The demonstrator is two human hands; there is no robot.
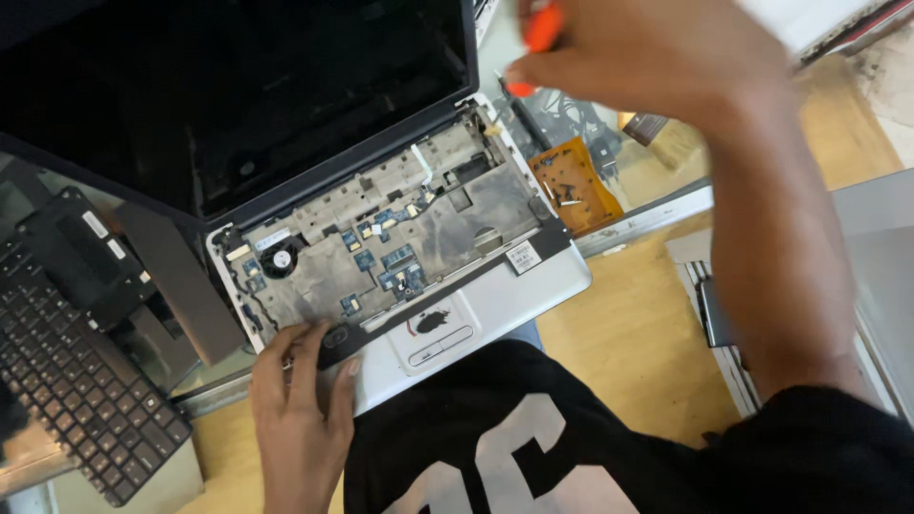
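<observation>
Laptop: an opened laptop (400,238) lies on the tabletop (628,333) in front of the person, between the two hands, its dark screen (238,86) tilted back.
Inside: the keyboard bay is bare, showing a dusty grey metal plate with small blue parts and a round fan (281,259) just beyond the left hand's fingertips.
Left hand: the left hand (300,400) rests flat on the laptop's near left corner, fingers spread on the dark strip (428,300) above the touchpad (440,335); it presses down and does not clench anything.
Right hand: the right hand (657,52) is raised past the laptop's far right corner, closed around an orange-handled screwdriver (541,33); it is blurred, so the tip cannot be made out.
Progress: judged from how things lie, the keyboard is already out and the palm rest and dark strip are still on; the inner plate has not been lifted.
Removed part: a black keyboard (76,381) lies well to the left of the left hand.
Nearby: an orange flat piece (571,186) sits under the right hand, just beside the laptop's right edge.
Edges: the laptop's near edge hangs toward the person's lap.
Open room: bare wood lies under the right forearm, with grey panels (876,266) further right; the left side is crowded.
</observation>
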